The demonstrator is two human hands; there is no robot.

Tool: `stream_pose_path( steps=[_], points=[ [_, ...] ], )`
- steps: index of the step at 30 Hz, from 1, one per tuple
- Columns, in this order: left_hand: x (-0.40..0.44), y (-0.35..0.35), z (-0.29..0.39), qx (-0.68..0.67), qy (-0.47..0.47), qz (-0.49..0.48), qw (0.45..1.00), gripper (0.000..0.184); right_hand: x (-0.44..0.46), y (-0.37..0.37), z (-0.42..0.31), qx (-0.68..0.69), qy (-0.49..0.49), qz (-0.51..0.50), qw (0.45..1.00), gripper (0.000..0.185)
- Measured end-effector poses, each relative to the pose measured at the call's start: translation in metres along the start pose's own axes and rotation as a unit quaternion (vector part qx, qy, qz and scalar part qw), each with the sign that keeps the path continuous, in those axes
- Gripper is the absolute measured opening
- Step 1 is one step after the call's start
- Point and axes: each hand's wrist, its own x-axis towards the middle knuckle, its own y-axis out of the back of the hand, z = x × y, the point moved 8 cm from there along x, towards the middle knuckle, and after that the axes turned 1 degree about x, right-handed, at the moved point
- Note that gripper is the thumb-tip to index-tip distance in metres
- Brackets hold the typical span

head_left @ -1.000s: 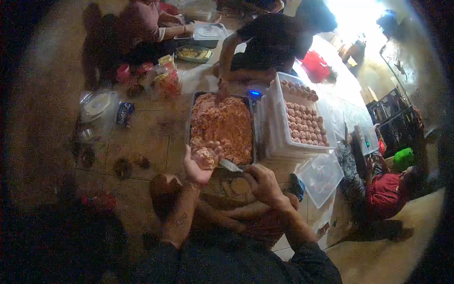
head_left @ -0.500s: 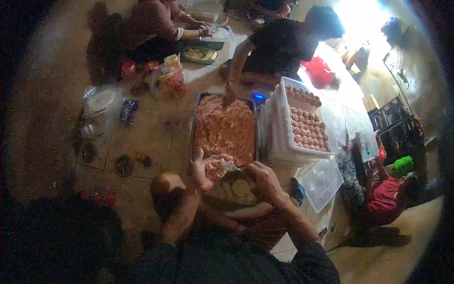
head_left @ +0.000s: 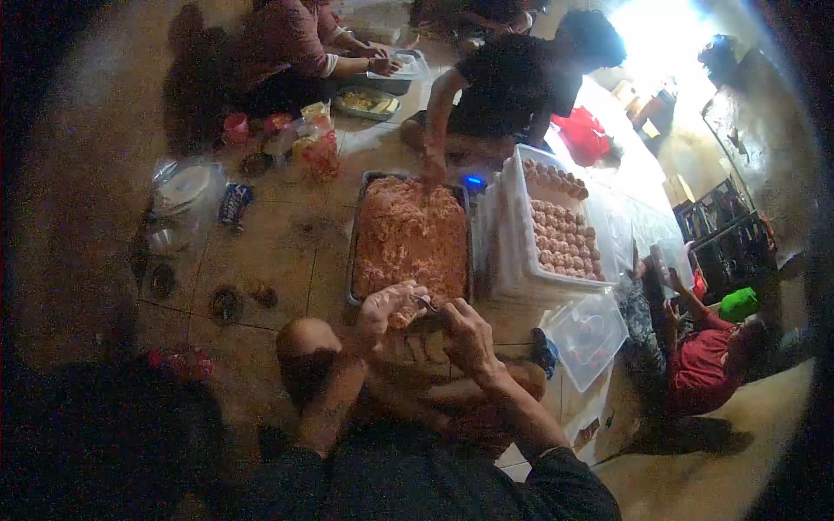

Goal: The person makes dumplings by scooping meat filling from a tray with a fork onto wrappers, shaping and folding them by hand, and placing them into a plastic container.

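My left hand (head_left: pixel 379 317) is curled round a lump of reddish minced meat mixture (head_left: pixel 401 316), at the near edge of a deep tray. In my right hand (head_left: pixel 470 337) is a metal spoon (head_left: pixel 425 301), its bowl against the lump; much of its handle is hidden by my fingers. Beyond both hands the dark-rimmed tray (head_left: pixel 354 252) is filled with the same meat mixture (head_left: pixel 408 239). A co-worker's hand (head_left: pixel 433 172) reaches into its far end. To the right, a stack of white plastic boxes (head_left: pixel 508 234) carries rows of round meatballs (head_left: pixel 563 236) in the top one.
A clear lid (head_left: pixel 586 339) lies right of my knee. Bagged white plates (head_left: pixel 184 191) and a blue packet (head_left: pixel 235 205) rest on the tiled floor at left. A co-worker in red (head_left: pixel 704 369) sits at right; another (head_left: pixel 295 39) works at the upper left.
My left hand's fingers have closed in round the meat, and the spoon has come up against it. My right hand has shifted slightly left. The co-worker at right has moved a box.
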Motion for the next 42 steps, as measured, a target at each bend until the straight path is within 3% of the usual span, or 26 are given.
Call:
stream_pose_path(
  steps=[1, 2, 3, 7, 10, 11, 13, 15, 17, 19, 23, 25, 26, 28, 29, 31, 32, 37, 39, 41, 42],
  points=[
    [0.0, -0.02, 0.016, 0.097, -0.057, -0.064, 0.992, 0.063, 0.002, 0.004, -0.007, 0.01, 0.01, 0.008, 1.0, 0.031],
    [-0.005, -0.015, 0.009, 0.074, 0.05, 0.117, 0.989, 0.06, 0.003, 0.007, -0.012, 0.02, 0.019, 0.015, 0.999, 0.03],
    [-0.021, -0.005, 0.002, 0.049, 0.155, 0.293, 0.942, 0.059, 0.003, 0.005, -0.01, 0.02, 0.019, 0.017, 0.999, 0.03],
    [-0.022, -0.005, 0.015, 0.119, 0.186, 0.26, 0.94, 0.054, 0.009, 0.003, -0.003, -0.017, -0.012, 0.018, 1.0, 0.023],
    [-0.017, 0.024, 0.006, 0.214, 0.155, 0.149, 0.953, 0.064, 0.024, 0.003, 0.014, -0.03, -0.047, 0.051, 0.997, 0.018],
    [-0.004, 0.007, 0.017, 0.181, 0.035, -0.002, 0.983, 0.072, 0.03, 0.006, 0.023, -0.017, -0.064, 0.083, 0.994, 0.016],
    [-0.003, -0.003, 0.026, 0.143, -0.085, -0.156, 0.974, 0.08, 0.05, 0.011, 0.029, 0.033, -0.042, 0.119, 0.992, 0.012],
    [-0.017, 0.058, 0.004, -0.023, -0.031, 0.022, 0.999, 0.075, 0.067, 0.003, 0.052, 0.093, -0.023, 0.154, 0.983, 0.011],
    [-0.042, 0.104, -0.026, -0.188, 0.027, 0.2, 0.961, 0.073, 0.072, -0.024, 0.093, 0.074, -0.017, 0.141, 0.987, 0.012],
    [-0.046, 0.114, -0.034, -0.265, 0.053, 0.283, 0.92, 0.073, 0.068, -0.072, 0.145, 0.042, -0.024, 0.039, 0.998, 0.013],
    [-0.029, 0.056, 0.003, -0.059, 0.124, 0.298, 0.944, 0.075, 0.057, -0.039, 0.125, 0.081, -0.115, -0.001, 0.99, 0.019],
    [-0.025, 0.02, 0.013, -0.01, 0.152, 0.306, 0.94, 0.075, 0.053, 0.0, 0.065, 0.021, -0.104, 0.023, 0.994, 0.023],
    [-0.012, 0.001, 0.019, -0.065, 0.137, 0.294, 0.944, 0.076, 0.05, 0.002, 0.059, 0.021, -0.107, 0.022, 0.994, 0.023],
    [-0.011, 0.005, 0.012, -0.123, 0.124, 0.281, 0.943, 0.077, 0.038, 0.006, 0.035, 0.074, -0.001, 0.038, 0.997, 0.036],
    [-0.022, 0.035, 0.002, -0.013, 0.12, 0.268, 0.956, 0.081, 0.032, 0.008, 0.031, 0.073, -0.005, 0.038, 0.997, 0.036],
    [-0.032, 0.067, -0.015, 0.095, 0.114, 0.251, 0.957, 0.086, 0.022, 0.013, 0.008, 0.122, 0.082, 0.049, 0.988, 0.019],
    [-0.035, 0.076, -0.025, 0.063, 0.116, 0.253, 0.959, 0.087, 0.02, -0.008, 0.02, 0.074, 0.03, 0.001, 0.997, 0.024],
    [-0.039, 0.089, -0.034, -0.051, 0.117, 0.26, 0.957, 0.094, 0.037, -0.013, 0.034, 0.03, 0.015, 0.029, 0.999, 0.022],
    [-0.024, 0.047, -0.006, -0.089, 0.097, 0.256, 0.958, 0.092, 0.054, -0.012, 0.043, 0.041, -0.008, 0.041, 0.998, 0.02],
    [-0.006, -0.001, 0.022, -0.128, 0.078, 0.25, 0.957, 0.091, 0.071, -0.013, 0.066, 0.094, 0.029, 0.129, 0.987, 0.014],
    [-0.001, -0.014, 0.028, -0.148, 0.07, 0.246, 0.955, 0.09, 0.076, -0.023, 0.088, 0.032, -0.008, 0.13, 0.991, 0.012]
  ],
)
